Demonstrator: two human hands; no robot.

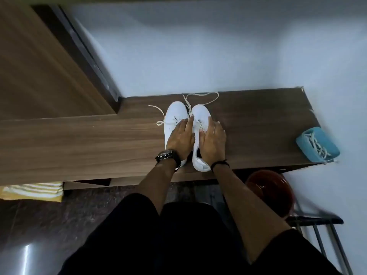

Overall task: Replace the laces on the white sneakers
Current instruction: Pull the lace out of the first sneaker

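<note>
No text, label, brand or number can be read anywhere. The wristwatch (166, 155), at about seven o'clock from the white sneakers (186, 124), shows a dark face (its markings too small and blurred to make out).

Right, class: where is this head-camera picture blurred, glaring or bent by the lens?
Head view: motion blur smears the edges, worst at the stool; glare on the floor lower left; the wide lens bows the desk; sneakers and both hands stay fairly sharp.
</note>
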